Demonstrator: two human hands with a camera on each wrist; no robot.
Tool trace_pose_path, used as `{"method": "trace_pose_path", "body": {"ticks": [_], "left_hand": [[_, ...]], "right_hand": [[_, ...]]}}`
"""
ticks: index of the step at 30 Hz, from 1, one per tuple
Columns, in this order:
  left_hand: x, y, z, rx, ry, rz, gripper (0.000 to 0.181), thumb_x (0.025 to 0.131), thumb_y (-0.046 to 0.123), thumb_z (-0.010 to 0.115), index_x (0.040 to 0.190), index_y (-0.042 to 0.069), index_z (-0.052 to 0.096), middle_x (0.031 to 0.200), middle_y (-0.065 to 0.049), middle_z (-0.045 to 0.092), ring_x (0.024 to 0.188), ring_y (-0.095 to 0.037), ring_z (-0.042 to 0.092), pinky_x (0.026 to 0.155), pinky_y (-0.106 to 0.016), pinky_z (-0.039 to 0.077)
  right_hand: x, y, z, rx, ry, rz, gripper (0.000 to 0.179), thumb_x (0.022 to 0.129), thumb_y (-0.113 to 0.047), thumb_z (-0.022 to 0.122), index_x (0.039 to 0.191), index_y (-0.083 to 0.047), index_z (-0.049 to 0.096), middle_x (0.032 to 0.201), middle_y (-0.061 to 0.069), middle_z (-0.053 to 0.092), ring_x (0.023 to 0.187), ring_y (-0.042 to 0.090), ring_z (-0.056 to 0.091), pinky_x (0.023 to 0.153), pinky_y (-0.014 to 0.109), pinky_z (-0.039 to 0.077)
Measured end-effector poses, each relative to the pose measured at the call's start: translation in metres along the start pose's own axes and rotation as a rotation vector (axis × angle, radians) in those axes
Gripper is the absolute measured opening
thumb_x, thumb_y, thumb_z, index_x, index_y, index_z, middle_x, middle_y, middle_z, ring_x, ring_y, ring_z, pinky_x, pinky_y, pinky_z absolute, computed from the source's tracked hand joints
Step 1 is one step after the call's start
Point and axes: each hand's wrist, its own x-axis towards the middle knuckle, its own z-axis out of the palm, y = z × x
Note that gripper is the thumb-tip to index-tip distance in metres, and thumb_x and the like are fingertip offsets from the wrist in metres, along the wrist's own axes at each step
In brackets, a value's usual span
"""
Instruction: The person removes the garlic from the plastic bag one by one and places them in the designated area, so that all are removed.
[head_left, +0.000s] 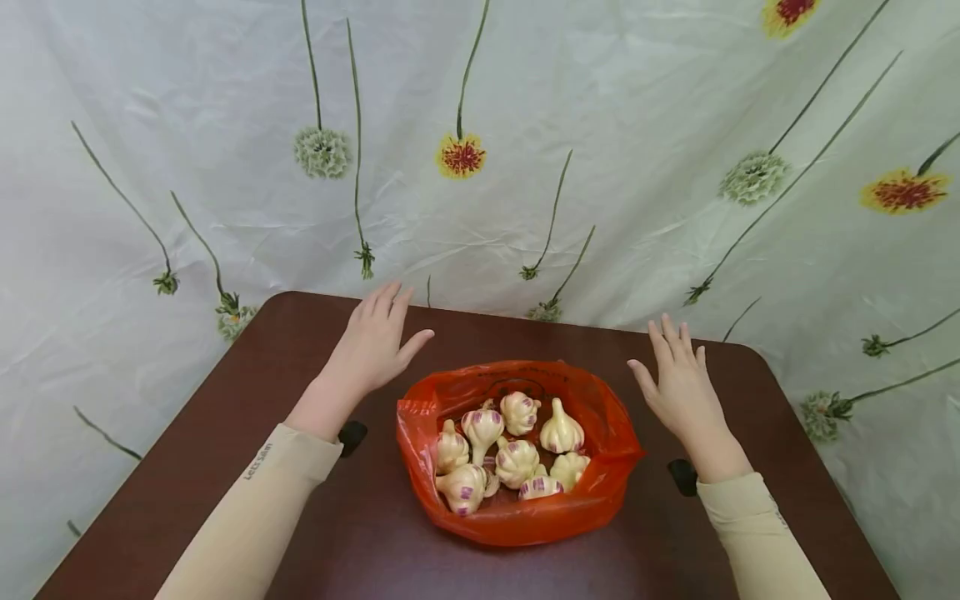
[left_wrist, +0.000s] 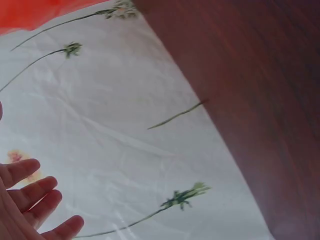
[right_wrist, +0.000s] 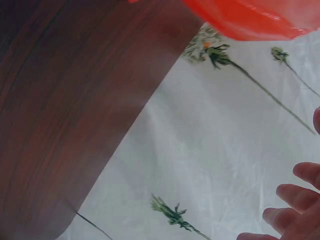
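Note:
A red plastic bag (head_left: pixel 517 530) sits on the table in the head view, its mouth spread wide. Several garlic bulbs (head_left: pixel 516 463), cream with purple patches, lie inside it. Left of the bag is my left hand (head_left: pixel 372 342), fingers straight and thumb out, holding nothing. My right hand (head_left: pixel 682 387) is at the bag's right, likewise with extended fingers and nothing in it. Both hands are apart from the bag. Each wrist view shows only fingertips of its own hand at a lower corner, with part of the red bag along the top.
The dark brown table (head_left: pixel 330 517) has rounded far corners. Behind it hangs a pale cloth (head_left: pixel 480 233) printed with flowers and stems. A small black device (head_left: pixel 352 437) is at the left wrist, and another black device (head_left: pixel 682 477) at the right wrist.

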Motion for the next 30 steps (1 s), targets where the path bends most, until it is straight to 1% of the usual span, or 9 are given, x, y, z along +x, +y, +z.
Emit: {"method": "trace_pose_path", "body": {"ticks": [3, 8, 13, 17, 20, 24, 30], "left_hand": [[-0.003, 0.001, -0.007, -0.038, 0.037, 0.016, 0.070, 0.099, 0.042, 0.055, 0.148, -0.004, 0.034, 0.153, -0.027, 0.032, 0.141, -0.044, 0.031, 0.113, -0.061, 0.030], [-0.010, 0.004, -0.017, -0.050, 0.089, 0.049, 0.066, 0.099, 0.039, 0.057, 0.145, -0.005, 0.039, 0.149, -0.026, 0.038, 0.138, -0.044, 0.035, 0.108, -0.061, 0.035], [-0.017, 0.010, -0.025, -0.067, 0.133, 0.089, 0.057, 0.098, 0.036, 0.059, 0.137, -0.004, 0.048, 0.140, -0.023, 0.048, 0.131, -0.041, 0.044, 0.105, -0.059, 0.040], [-0.023, 0.016, -0.031, -0.098, 0.164, 0.133, 0.049, 0.097, 0.032, 0.062, 0.130, -0.002, 0.054, 0.130, -0.021, 0.055, 0.123, -0.039, 0.051, 0.102, -0.056, 0.043], [-0.028, 0.021, -0.036, -0.117, 0.186, 0.164, 0.044, 0.096, 0.029, 0.064, 0.127, -0.001, 0.056, 0.124, -0.020, 0.059, 0.117, -0.038, 0.054, 0.100, -0.054, 0.045], [-0.036, 0.026, -0.040, -0.137, 0.204, 0.198, 0.039, 0.094, 0.026, 0.066, 0.123, 0.000, 0.058, 0.120, -0.018, 0.061, 0.113, -0.037, 0.057, 0.096, -0.053, 0.046], [-0.048, 0.034, -0.039, -0.159, 0.223, 0.255, 0.033, 0.091, 0.020, 0.069, 0.117, 0.002, 0.062, 0.118, -0.014, 0.064, 0.109, -0.033, 0.059, 0.093, -0.052, 0.048]], "right_hand": [[-0.004, -0.002, -0.006, 0.033, 0.005, -0.004, 0.067, 0.101, -0.028, 0.056, 0.152, 0.005, 0.027, 0.159, 0.030, 0.018, 0.147, 0.051, 0.010, 0.113, 0.070, 0.012], [-0.012, -0.006, -0.015, 0.065, 0.032, -0.019, 0.065, 0.100, -0.026, 0.058, 0.150, 0.005, 0.031, 0.158, 0.029, 0.023, 0.147, 0.050, 0.014, 0.114, 0.068, 0.014], [-0.017, -0.013, -0.019, 0.080, 0.084, -0.029, 0.057, 0.098, -0.025, 0.061, 0.144, 0.005, 0.043, 0.152, 0.028, 0.035, 0.143, 0.048, 0.027, 0.113, 0.064, 0.023], [-0.021, -0.020, -0.020, 0.076, 0.131, -0.040, 0.049, 0.096, -0.022, 0.063, 0.137, 0.003, 0.051, 0.145, 0.025, 0.046, 0.135, 0.045, 0.041, 0.106, 0.062, 0.036], [-0.024, -0.025, -0.021, 0.075, 0.174, -0.069, 0.046, 0.094, -0.019, 0.066, 0.134, 0.002, 0.056, 0.140, 0.022, 0.052, 0.128, 0.041, 0.050, 0.099, 0.060, 0.045], [-0.027, -0.030, -0.022, 0.094, 0.211, -0.108, 0.042, 0.092, -0.016, 0.068, 0.130, 0.001, 0.059, 0.134, 0.020, 0.057, 0.121, 0.039, 0.056, 0.097, 0.057, 0.047], [-0.035, -0.039, -0.020, 0.106, 0.216, -0.146, 0.038, 0.090, -0.014, 0.070, 0.126, -0.001, 0.063, 0.127, 0.018, 0.063, 0.116, 0.037, 0.060, 0.093, 0.055, 0.050]]}}
